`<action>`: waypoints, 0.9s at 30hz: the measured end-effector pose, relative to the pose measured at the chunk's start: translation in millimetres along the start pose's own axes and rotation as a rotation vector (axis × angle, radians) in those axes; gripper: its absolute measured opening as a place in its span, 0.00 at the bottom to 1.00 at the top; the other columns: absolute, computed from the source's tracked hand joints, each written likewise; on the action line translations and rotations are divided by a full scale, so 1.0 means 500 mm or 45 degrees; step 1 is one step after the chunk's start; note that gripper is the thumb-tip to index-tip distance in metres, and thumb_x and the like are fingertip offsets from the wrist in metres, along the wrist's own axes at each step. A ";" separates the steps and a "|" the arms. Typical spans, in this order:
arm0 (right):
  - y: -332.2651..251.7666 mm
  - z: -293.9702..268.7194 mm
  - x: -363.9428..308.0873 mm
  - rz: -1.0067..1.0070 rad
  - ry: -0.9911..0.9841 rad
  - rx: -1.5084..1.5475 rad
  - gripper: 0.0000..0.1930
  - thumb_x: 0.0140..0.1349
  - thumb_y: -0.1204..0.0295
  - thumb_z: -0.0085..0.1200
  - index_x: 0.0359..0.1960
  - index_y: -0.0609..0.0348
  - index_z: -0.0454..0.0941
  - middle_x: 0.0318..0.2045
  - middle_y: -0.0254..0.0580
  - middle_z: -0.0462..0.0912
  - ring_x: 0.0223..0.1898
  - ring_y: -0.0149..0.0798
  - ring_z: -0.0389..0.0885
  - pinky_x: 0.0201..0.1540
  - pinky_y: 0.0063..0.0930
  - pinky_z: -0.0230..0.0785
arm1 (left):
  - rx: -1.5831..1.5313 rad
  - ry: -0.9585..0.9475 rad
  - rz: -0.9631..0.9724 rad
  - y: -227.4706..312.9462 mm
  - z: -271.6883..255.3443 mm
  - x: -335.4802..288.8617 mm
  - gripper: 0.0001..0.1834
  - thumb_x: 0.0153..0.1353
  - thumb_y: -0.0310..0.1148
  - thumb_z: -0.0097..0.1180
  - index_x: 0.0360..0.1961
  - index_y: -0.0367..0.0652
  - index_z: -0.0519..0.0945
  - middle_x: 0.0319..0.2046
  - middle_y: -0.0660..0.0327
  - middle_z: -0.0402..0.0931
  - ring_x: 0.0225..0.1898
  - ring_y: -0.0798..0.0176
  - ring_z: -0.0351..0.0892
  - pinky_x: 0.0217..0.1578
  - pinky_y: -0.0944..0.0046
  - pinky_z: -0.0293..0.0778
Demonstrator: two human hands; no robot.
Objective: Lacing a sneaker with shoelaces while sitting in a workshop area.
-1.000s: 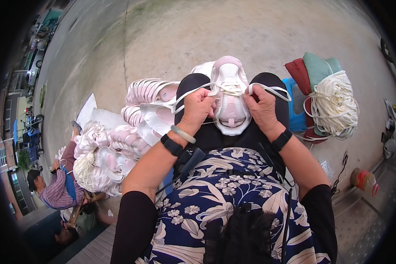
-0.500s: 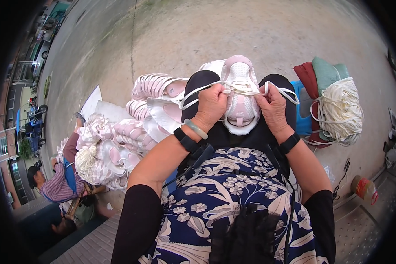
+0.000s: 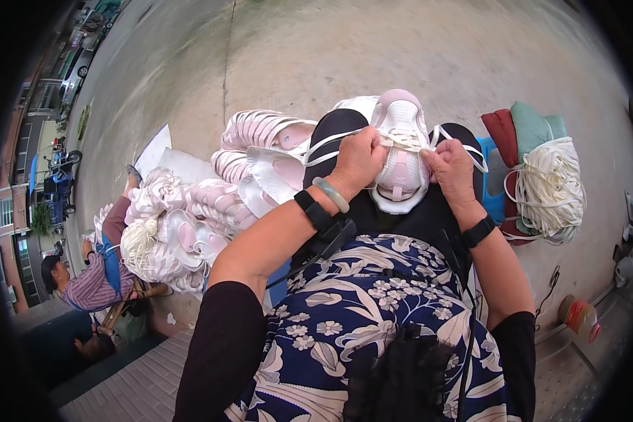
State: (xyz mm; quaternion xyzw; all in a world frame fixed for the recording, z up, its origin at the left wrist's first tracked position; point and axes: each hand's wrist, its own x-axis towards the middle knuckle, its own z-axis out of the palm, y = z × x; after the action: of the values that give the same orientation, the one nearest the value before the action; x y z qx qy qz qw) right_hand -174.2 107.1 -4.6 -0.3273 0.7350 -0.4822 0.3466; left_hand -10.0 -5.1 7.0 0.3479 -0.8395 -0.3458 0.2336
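A pink and white sneaker (image 3: 400,112) lies between my black-clad knees, its rounded pink mesh end away from me. White lace crosses its middle, and a slack length of lace (image 3: 325,144) curves out over my left knee. My left hand (image 3: 359,158) is closed on the lace at the shoe's left side, fingertips pinched. On the other side my right hand (image 3: 451,169) pinches the lace between thumb and fingers, with a loose loop trailing right over the knee. The exact crossing of the lace between my fingers is partly hidden.
Stacked pink and white shoe uppers (image 3: 260,133) and a larger heap (image 3: 183,232) lie at left. A bundle of white laces (image 3: 552,183) and red and green cloths rest on a blue stool (image 3: 496,186) at right. A plastic jar (image 3: 579,318) stands lower right; another person (image 3: 95,288) sits far left.
The view has shifted slightly, so the shoe and knees appear farther right. Both hands stay pinched on the lace, and my left hand now covers more of the shoe's left edge.
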 end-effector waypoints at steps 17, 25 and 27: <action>-0.067 0.084 -0.011 -0.847 -0.023 -0.765 0.02 0.47 0.71 0.55 0.21 0.52 0.76 0.20 0.37 0.73 0.26 0.43 0.74 0.28 0.37 0.62 | 0.257 -0.099 0.179 0.006 -0.026 -0.040 0.12 0.49 0.31 0.55 0.34 0.36 0.73 0.24 0.51 0.74 0.25 0.50 0.76 0.24 0.59 0.72; -0.054 0.110 0.001 -0.828 0.025 -0.782 0.02 0.48 0.69 0.54 0.21 0.50 0.76 0.21 0.33 0.74 0.28 0.39 0.74 0.34 0.36 0.55 | -0.003 -0.055 0.160 0.000 -0.027 -0.032 0.12 0.50 0.28 0.51 0.36 0.37 0.76 0.26 0.49 0.75 0.29 0.48 0.76 0.30 0.57 0.72; -0.055 0.112 0.002 -0.828 0.022 -0.778 0.02 0.48 0.69 0.54 0.21 0.49 0.76 0.21 0.33 0.74 0.28 0.38 0.74 0.34 0.36 0.55 | -0.046 -0.062 0.166 -0.003 -0.027 -0.031 0.12 0.50 0.27 0.50 0.37 0.37 0.77 0.26 0.48 0.75 0.30 0.47 0.76 0.32 0.57 0.72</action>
State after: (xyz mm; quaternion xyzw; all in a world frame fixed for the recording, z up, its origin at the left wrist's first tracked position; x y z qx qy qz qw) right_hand -124.5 70.4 4.3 -0.6248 0.7055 -0.3295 0.0581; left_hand 9.4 -0.4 12.3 0.2796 -0.8594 -0.3534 0.2415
